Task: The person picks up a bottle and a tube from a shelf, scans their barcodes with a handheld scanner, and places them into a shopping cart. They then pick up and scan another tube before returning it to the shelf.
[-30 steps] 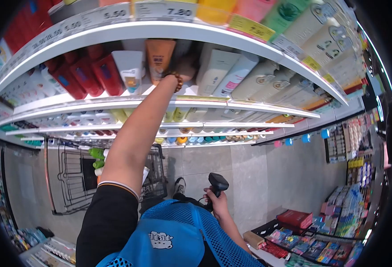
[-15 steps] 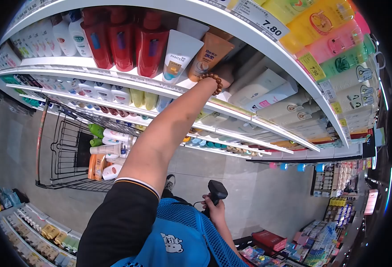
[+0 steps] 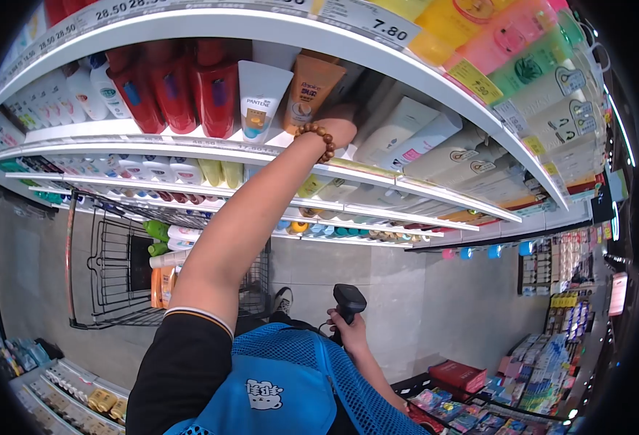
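Observation:
My left hand (image 3: 340, 125), with a brown bead bracelet (image 3: 325, 135) at its wrist, reaches into a shelf beside an orange Rejoice tube (image 3: 308, 90). Its fingers are hidden in the shadow behind the front row, so I cannot see whether they hold anything. A white Pantene tube (image 3: 259, 101) stands left of the orange one, and white bottles (image 3: 399, 123) are on the hand's right. Low in front of my body, my right hand (image 3: 351, 332) is closed round the handle of a black handheld barcode scanner (image 3: 348, 299).
Red pump bottles (image 3: 214, 94) stand farther left along the shelf (image 3: 211, 151). Below, a black wire shopping cart (image 3: 109, 268) holds green, white and orange bottles and tubes. A bin with colourful packs (image 3: 443, 406) is at lower right. Another shelf (image 3: 66, 384) lies at lower left.
The view has shifted, so the shelf goods appear farther left. My left hand stays inside the shelf, with more of its back showing. My right hand keeps the scanner.

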Motion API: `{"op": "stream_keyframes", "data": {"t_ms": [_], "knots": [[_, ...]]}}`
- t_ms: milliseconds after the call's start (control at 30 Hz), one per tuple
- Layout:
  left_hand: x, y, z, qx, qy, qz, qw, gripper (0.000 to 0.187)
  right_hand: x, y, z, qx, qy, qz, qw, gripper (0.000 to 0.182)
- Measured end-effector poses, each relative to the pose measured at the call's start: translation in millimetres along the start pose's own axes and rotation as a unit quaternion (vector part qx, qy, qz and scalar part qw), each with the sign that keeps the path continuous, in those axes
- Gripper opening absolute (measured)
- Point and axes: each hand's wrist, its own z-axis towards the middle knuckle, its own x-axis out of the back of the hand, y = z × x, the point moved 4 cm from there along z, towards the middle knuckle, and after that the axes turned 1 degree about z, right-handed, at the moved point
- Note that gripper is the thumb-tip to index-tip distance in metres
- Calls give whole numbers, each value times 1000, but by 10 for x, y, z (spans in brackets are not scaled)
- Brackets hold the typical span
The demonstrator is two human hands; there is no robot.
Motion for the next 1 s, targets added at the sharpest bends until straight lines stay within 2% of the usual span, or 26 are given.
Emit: {"op": "stream_keyframes", "data": {"t_ms": [100, 167, 233, 267, 333, 400, 467, 533, 567, 633, 667, 733, 767, 800, 833, 867, 900, 1000], "knots": [[250, 355, -610, -20, 43, 46, 998, 34, -50, 9, 89, 7, -20, 11, 1000, 24], [264, 434, -928, -111, 139, 2, 984, 36, -93, 13, 142, 27, -34, 0, 999, 25], [192, 497, -1501, -248, 250, -167, 921, 35, -104, 8, 216, 26, -43, -3, 999, 24], [133, 473, -1761, -244, 238, -210, 916, 35, -102, 9, 233, 28, -47, -10, 998, 24], [-175, 116, -2124, -218, 253, -269, 904, 28, -100, -53, 250, 19, -49, 18, 998, 25], [-738, -555, -2433, -47, 183, -381, 905, 28, -95, -82, 309, -1, -52, 80, 995, 25], [-1357, -1410, -2834, 55, 133, -292, 945, 29, -67, -61, 380, -7, -77, 104, 992, 26], [-1838, -2038, -3409, 154, 138, -258, 944, 30, -15, -47, 447, -37, -81, 108, 990, 24], [-2063, -2387, -3707, 236, 85, -246, 936, 32, -10, -12, 492, -40, -91, 110, 989, 24], [-2154, -2553, -4142, 321, 87, -261, 906, 30, -23, 13, 558, -38, -103, 106, 988, 24], [-2173, -2637, -4248, 318, 88, -261, 907, 30, -43, 21, 589, -41, -114, 99, 988, 24], [-2323, -2878, -4442, 373, 147, -361, 842, 32, -60, 14, 662, -42, -125, 83, 988, 25], [-2311, -2854, -4424, 362, 164, -405, 824, 34, -86, 22, 675, -31, -132, 70, 988, 26], [-2283, -2867, -4430, 379, 151, -369, 835, 34, -164, 39, 695, -22, -145, 57, 988, 27], [-2186, -2841, -4412, 366, 142, -252, 885, 35, -201, 29, 693, -6, -152, 60, 986, 28], [-2301, -3107, -4421, 347, 158, -192, 904, 38, -242, 31, 701, -15, -148, 47, 988, 28], [-2207, -3061, -4372, 305, 183, -145, 923, 32, -295, 0, 679, -21, -152, 35, 988, 28], [-2090, -3295, -4334, 296, 206, -153, 920, 34, -405, -56, 599, -28, -149, 14, 988, 30]]}}
